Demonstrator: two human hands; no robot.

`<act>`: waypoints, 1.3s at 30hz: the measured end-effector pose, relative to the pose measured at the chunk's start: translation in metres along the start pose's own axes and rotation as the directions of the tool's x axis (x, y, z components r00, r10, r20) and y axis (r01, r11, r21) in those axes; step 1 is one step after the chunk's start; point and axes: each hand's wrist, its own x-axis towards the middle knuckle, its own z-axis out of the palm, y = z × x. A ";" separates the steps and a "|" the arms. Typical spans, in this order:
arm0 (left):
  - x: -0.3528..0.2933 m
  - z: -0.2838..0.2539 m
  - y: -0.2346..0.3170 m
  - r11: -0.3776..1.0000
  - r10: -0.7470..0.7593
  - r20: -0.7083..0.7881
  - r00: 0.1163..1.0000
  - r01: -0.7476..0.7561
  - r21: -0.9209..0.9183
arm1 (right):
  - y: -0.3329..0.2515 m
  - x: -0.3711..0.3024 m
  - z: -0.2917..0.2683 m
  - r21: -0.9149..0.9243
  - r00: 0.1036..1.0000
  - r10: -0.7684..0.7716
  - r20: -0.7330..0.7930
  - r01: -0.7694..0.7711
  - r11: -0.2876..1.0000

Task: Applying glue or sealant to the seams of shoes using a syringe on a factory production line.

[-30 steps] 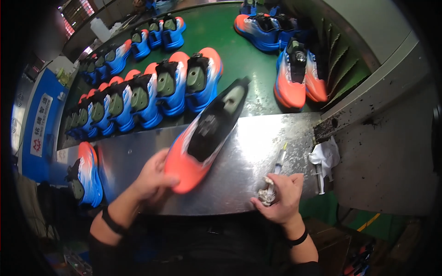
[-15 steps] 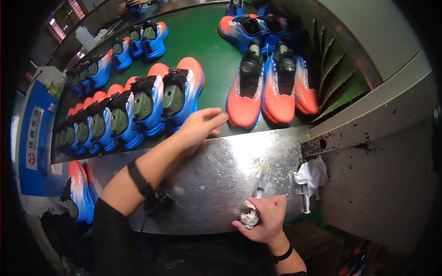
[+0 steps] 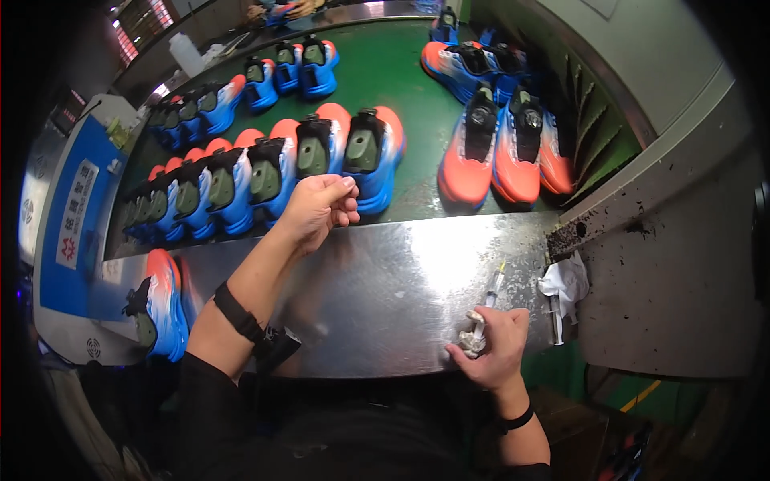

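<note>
My right hand [image 3: 496,353] holds a clear syringe [image 3: 491,298] over the metal ledge. Its thin yellowish tip points away from me, and a lumpy whitish crust [image 3: 472,341] covers its near end. My left hand [image 3: 317,212] hovers at the ledge's far edge. Its fingers are curled in and I see nothing between them. Just beyond it stands the closest shoe [image 3: 385,172] of a row, blue and orange with a green insert inside. Farther right, another orange shoe [image 3: 465,180] points its toe at me, beside two similar ones.
The green belt [image 3: 385,72] carries several more shoes. A shoe [image 3: 167,309] rests at the metal ledge's [image 3: 377,321] left end. At the right, a white cloth [image 3: 565,280] and a second syringe [image 3: 557,321] hang by a grey machine wall [image 3: 666,289]. A person's hands [image 3: 301,10] show at the far end.
My left hand has drawn back from the right-hand shoes, and its outstretched fingers have curled in. My right hand keeps its hold on the syringe. The whole view has shifted.
</note>
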 end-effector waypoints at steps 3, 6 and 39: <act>-0.051 -0.003 0.019 0.998 0.011 0.111 0.994 -0.017 0.057 | -0.001 -0.007 -0.001 -0.004 1.000 0.020 -0.003 -0.020 1.000; -0.120 -0.007 0.017 0.995 0.017 0.120 0.993 -0.029 0.100 | -0.003 -0.019 -0.007 0.080 0.997 0.079 0.008 -0.079 0.994; -0.114 -0.063 -0.006 0.873 0.296 0.112 0.949 -0.221 -0.435 | -0.103 0.054 -0.010 0.890 0.937 -0.102 0.334 -0.278 0.362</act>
